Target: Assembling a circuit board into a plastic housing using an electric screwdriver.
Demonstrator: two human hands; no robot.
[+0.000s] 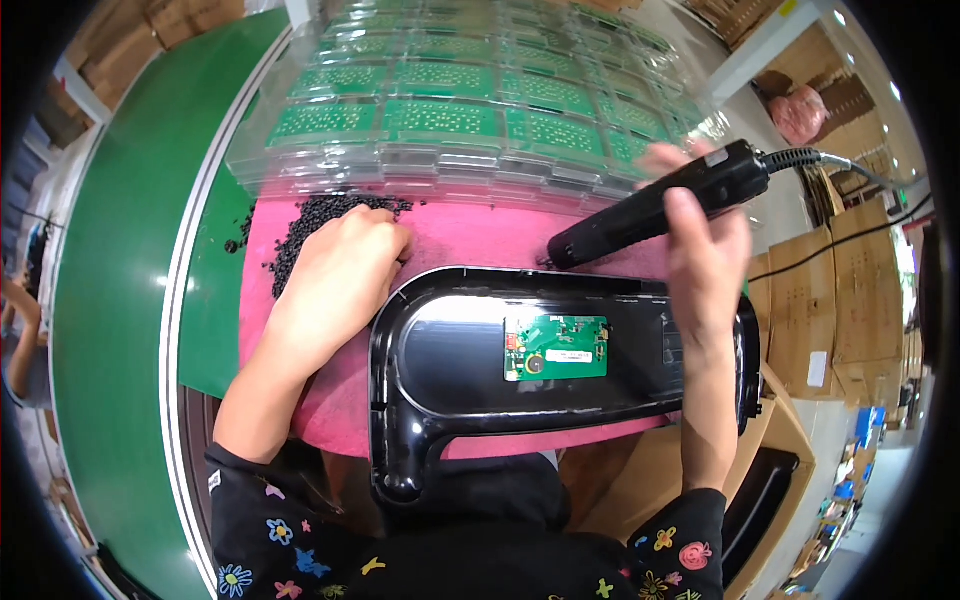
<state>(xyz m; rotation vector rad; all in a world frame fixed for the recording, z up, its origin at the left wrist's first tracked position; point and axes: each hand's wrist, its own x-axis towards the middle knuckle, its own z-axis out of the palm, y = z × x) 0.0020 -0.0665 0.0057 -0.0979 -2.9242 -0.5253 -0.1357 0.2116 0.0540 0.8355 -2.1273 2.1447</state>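
A green conveyor belt curves along the left; beside it a pink mat carries a heap of small black screws; the left hand rests knuckles-up on that heap, fingers curled down into the screws, though what they pinch cannot be told; behind, stacked clear plastic trays hold rows of green circuit boards; at centre a black plastic housing lies open side up on the mat, a green circuit board seated in its recess; to the right, the right hand grips a black electric screwdriver, its tip angled down-left just above the housing's upper rim, well apart from the left fingers; cardboard boxes stand at far right.
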